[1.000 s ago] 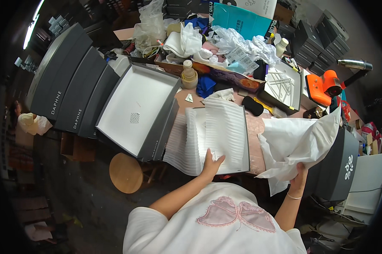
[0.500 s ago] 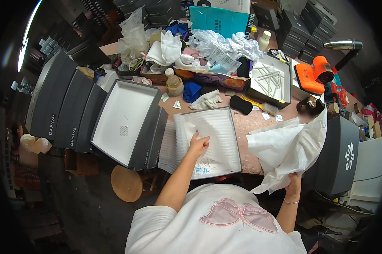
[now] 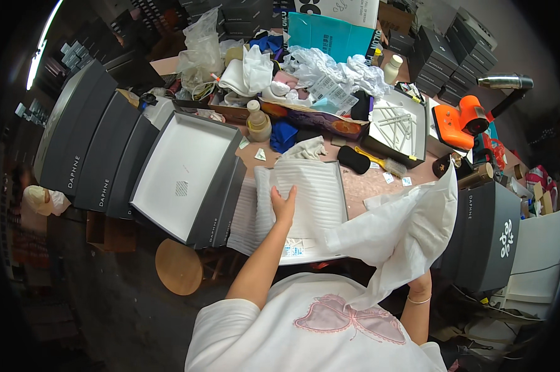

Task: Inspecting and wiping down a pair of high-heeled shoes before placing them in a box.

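White sheet [image 3: 407, 232], slanting lengthwise, pointing upper right

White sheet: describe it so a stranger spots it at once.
On the pink table, find the shallow box lined with ribbed foam. Just to its right, the right hand holds up the sheet. Unlike the foam, it has no ribs: it is loosely creased and rises to a peak.

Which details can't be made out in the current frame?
- Head view: the right hand's fingertips, hidden by the white paper.
- Head view: whatever lies under the foam sheet, which covers it.
- Head view: the pale thing near the left edge, too blurred to name.
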Available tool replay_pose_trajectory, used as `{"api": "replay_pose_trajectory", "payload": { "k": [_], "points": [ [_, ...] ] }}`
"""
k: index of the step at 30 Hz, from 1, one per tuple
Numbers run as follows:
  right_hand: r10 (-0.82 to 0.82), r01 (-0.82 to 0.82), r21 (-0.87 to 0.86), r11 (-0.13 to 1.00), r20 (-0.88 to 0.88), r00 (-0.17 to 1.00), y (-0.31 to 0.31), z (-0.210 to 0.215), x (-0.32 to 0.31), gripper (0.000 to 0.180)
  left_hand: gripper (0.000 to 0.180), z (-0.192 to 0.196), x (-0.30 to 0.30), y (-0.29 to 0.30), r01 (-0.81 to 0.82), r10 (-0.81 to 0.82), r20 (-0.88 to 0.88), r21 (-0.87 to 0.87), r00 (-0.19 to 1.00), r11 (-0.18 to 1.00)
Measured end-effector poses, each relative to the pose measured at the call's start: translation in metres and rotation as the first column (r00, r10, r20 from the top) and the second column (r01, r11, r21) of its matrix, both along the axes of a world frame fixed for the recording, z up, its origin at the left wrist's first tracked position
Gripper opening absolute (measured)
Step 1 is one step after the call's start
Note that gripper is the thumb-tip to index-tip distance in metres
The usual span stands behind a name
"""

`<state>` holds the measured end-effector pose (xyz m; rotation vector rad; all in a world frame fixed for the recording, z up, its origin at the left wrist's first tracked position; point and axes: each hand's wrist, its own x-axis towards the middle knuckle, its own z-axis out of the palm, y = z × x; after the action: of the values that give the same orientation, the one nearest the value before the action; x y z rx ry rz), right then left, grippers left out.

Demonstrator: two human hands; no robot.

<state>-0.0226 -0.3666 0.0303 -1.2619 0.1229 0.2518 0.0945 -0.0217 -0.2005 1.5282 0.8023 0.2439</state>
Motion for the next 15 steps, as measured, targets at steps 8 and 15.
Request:
{"api": "replay_pose_trajectory", "payload": {
  "k": [8, 15],
  "points": [
    [-0.058, 0.072, 0.175, 0.982, -0.084, 0.995, 0.009, 0.027, -0.002, 0.055, 0.022, 0.115, -0.007, -0.021, 0.704, -0.721, 0.091, -0.327, 0.687, 0.630],
    [0.404, -0.151, 0.443, 0.883, -0.559, 0.724, 0.114, -0.011, 0.083, 0.057, 0.030, 0.079, -0.009, -0.160, 0.949, -0.904, 0.314, 0.028, 0.290, 0.315]
  ]
}}
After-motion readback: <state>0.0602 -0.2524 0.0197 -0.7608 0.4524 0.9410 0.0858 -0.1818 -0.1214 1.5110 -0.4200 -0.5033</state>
